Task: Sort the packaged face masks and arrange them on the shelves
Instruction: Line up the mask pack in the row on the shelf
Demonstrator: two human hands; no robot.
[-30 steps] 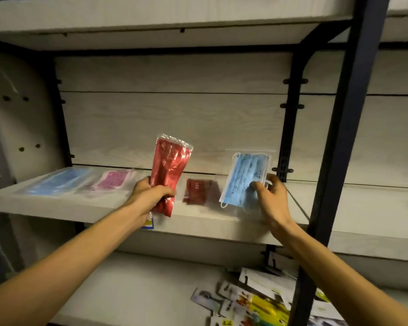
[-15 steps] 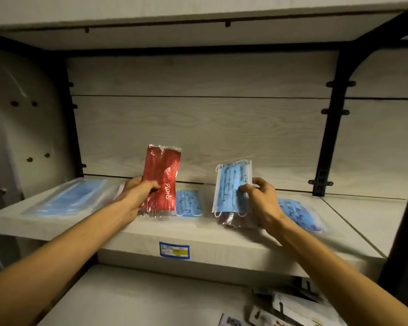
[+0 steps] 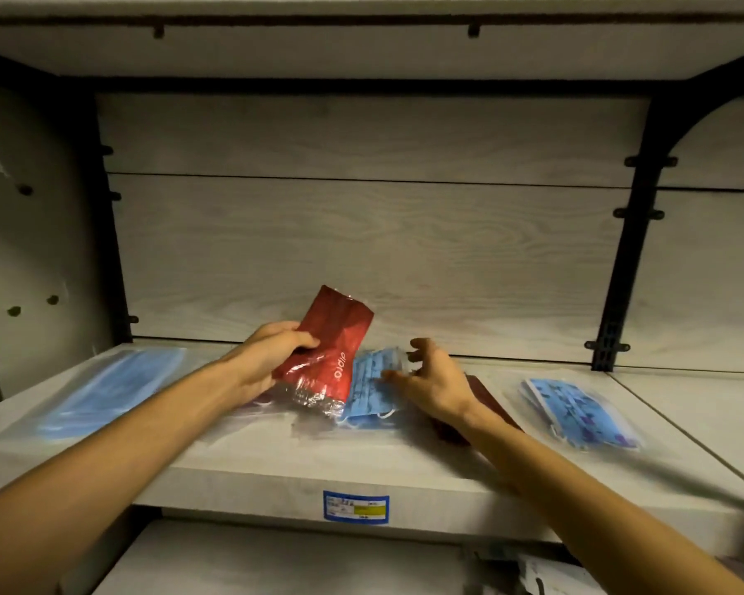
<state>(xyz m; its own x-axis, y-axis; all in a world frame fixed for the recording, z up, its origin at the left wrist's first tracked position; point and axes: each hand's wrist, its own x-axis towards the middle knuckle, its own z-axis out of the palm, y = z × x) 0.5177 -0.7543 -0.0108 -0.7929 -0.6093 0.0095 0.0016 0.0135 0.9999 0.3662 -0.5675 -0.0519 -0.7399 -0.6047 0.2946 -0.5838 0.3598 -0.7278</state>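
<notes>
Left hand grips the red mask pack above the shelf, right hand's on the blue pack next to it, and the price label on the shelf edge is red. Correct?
Not quite. The head view shows the label on the shelf edge is blue and yellow, not red. Left hand does grip the red mask pack; right hand is on the blue pack.

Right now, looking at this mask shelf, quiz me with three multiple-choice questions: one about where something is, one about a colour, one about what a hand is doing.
1. Where does the patterned blue mask pack lie?
A. right part of the shelf
B. far left end
C. lower shelf

2. What colour is the pack in the left hand?
A. green
B. red
C. white

3. What is the right hand doing?
A. hanging at the side
B. gripping the shelf label
C. fingers on the blue mask pack

Answers: 1 A, it lies to the right of both hands on the shelf. 2 B, the red pack is gripped and tilted. 3 C, its fingertips touch that pack lying on the shelf.
</notes>
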